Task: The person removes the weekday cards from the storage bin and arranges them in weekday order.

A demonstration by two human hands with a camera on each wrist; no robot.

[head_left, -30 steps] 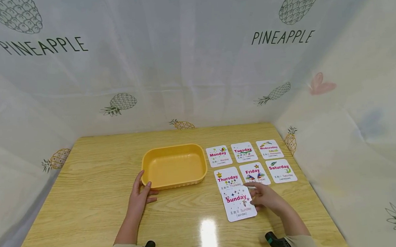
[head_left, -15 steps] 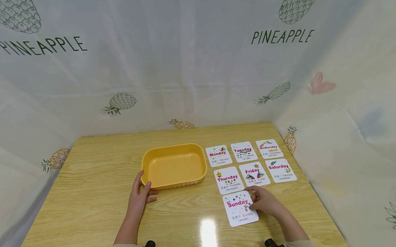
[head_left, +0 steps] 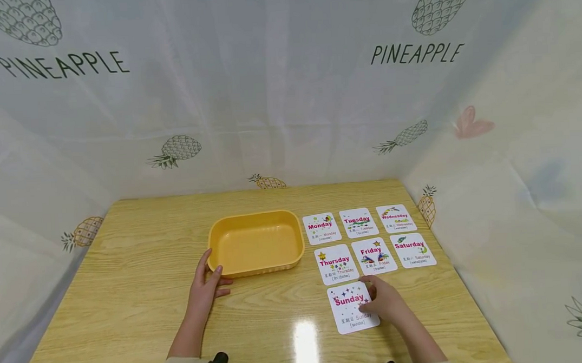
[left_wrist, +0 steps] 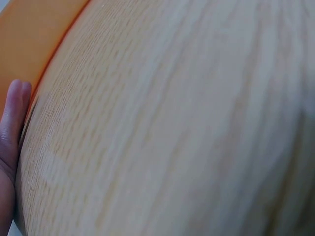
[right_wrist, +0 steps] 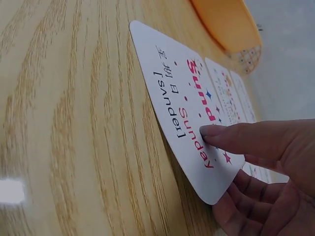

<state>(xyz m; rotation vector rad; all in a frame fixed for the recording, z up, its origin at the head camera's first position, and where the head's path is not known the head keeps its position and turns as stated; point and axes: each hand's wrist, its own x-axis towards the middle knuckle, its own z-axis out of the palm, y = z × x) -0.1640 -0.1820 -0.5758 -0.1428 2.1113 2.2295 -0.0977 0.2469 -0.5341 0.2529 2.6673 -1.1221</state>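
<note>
A white card printed "Sunday" [head_left: 347,311] lies below the "Thursday" card [head_left: 337,264] in the head view. My right hand [head_left: 385,301] pinches its right side. In the right wrist view the thumb [right_wrist: 216,133] lies on the card's printed face, while the other fingers curl at and under its edge. That side stands slightly off the wood, with a shadow beneath. My left hand [head_left: 204,285] touches the near left corner of a yellow plastic tray [head_left: 294,257], its fingers extended along the side. The left wrist view shows fingertips [left_wrist: 15,93] against the tray wall.
Above Sunday lie the Monday [head_left: 322,229], Tuesday [head_left: 359,223], Wednesday [head_left: 395,219], Friday [head_left: 374,255] and Saturday [head_left: 413,250] cards in two rows. All rest on a wooden table [head_left: 143,253]. A pineapple-print cloth [head_left: 287,95] hangs behind and at the sides.
The Sunday card has slid toward me, off the lower edge of the Thursday card, and now lies below it. My right thumb has shifted farther onto its face. The left hand stays at the tray.
</note>
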